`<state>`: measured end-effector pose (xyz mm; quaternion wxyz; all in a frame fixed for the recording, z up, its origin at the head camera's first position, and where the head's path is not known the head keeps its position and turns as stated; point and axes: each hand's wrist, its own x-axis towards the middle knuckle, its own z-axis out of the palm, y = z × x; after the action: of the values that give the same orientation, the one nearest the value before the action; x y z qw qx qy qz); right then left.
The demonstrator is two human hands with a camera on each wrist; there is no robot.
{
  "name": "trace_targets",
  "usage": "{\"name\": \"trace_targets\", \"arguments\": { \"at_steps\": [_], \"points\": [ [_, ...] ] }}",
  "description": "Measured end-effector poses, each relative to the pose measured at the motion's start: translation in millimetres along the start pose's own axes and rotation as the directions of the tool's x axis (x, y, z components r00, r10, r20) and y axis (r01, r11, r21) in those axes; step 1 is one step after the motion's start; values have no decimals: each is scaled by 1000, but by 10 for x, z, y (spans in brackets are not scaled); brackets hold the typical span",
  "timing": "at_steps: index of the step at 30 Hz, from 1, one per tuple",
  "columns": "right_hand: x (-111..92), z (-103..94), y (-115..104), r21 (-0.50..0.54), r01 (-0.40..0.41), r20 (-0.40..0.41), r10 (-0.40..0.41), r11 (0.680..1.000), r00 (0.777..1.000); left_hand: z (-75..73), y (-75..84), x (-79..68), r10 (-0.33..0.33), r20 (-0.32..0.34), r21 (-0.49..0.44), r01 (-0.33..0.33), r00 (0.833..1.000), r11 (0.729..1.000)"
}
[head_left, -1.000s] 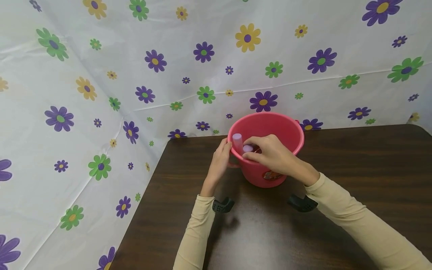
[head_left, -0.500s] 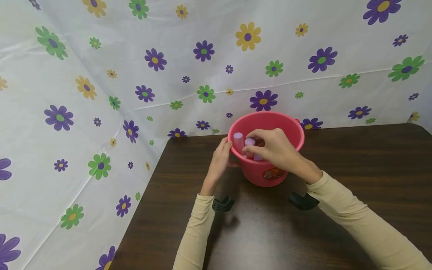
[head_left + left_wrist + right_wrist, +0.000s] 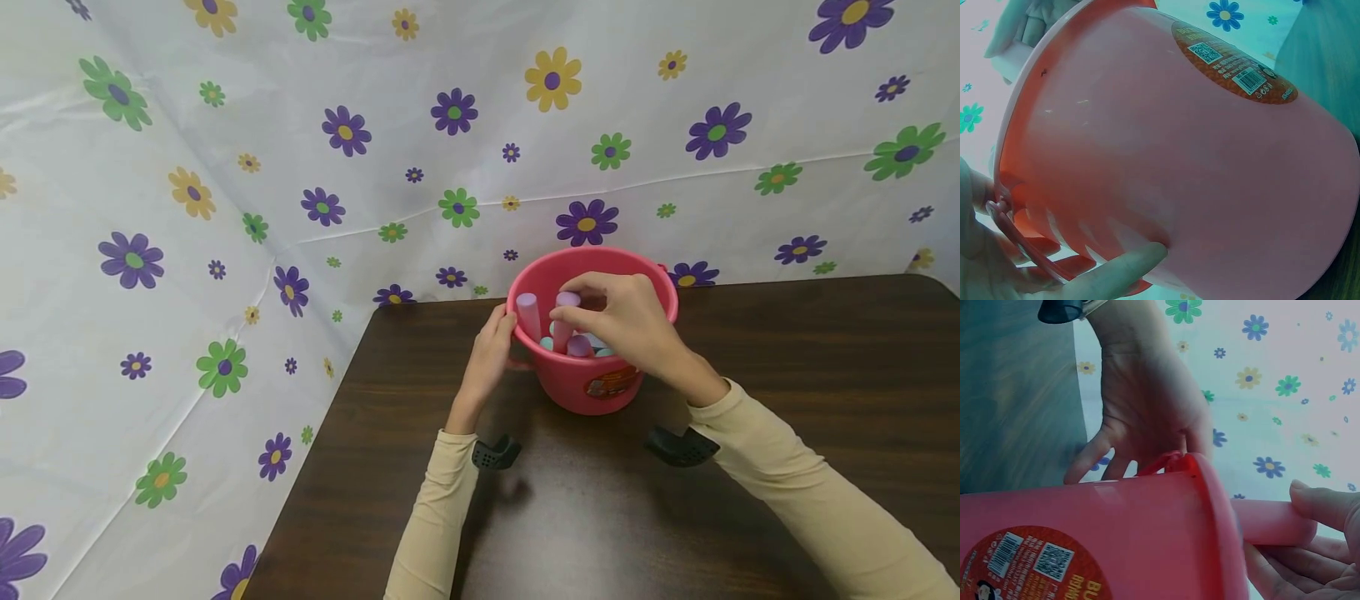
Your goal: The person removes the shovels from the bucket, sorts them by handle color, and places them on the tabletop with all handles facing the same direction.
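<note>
A pink bucket [image 3: 555, 385] stands on the table, an orange label [image 3: 1035, 569] on its wall. My left hand [image 3: 486, 357] holds its left rim, fingers spread along the outside wall beside the handle [image 3: 1029, 247]. Over the bucket's mouth, my right hand [image 3: 633, 325] pinches a thick pink stick [image 3: 564, 333] with a lavender top between thumb and fingers. The stick's lower end is down among the other pieces. In the right wrist view the held stick [image 3: 1275, 522] juts past the rim. Another upright pink stick [image 3: 528, 315] leans at the left inside wall.
Mint-green pieces [image 3: 547, 342] and a purple-topped stick [image 3: 579, 346] lie lower in the bucket. Flower-printed sheeting [image 3: 420, 92] hangs behind and at the left of the dark wooden table [image 3: 795, 358]. Black wrist devices [image 3: 682, 447] hang under both sleeves.
My right hand has moved up and to the right, raising the pinched stick; more pieces in the bucket now show. The left hand stays at the rim.
</note>
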<state>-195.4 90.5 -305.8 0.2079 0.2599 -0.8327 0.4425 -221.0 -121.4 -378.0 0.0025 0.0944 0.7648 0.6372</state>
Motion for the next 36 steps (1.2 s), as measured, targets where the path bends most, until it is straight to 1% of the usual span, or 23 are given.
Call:
{"name": "trace_targets", "arguments": {
  "at_steps": [9,14,23,29,36],
  "points": [
    [-24,-103,-81,34,-56,-4,57,998,998,4,0,-4,8,-1,-3,-8,1000,1000],
    [-23,-147,-126,23,-83,-16,84,996,996,6,1,-4,13,0,-10,-13,1000,1000],
    [-16,-248,-159,39,-148,-33,150,988,988,12,3,7,8,-4,-18,-8,1000,1000],
    [-33,-298,-164,71,-181,-38,184,981,982,11,-1,3,15,-6,-8,-15,1000,1000],
    [-40,-366,-172,109,-226,-35,231,968,972,4,-2,10,2,-1,-6,-2,1000,1000]
  ]
}}
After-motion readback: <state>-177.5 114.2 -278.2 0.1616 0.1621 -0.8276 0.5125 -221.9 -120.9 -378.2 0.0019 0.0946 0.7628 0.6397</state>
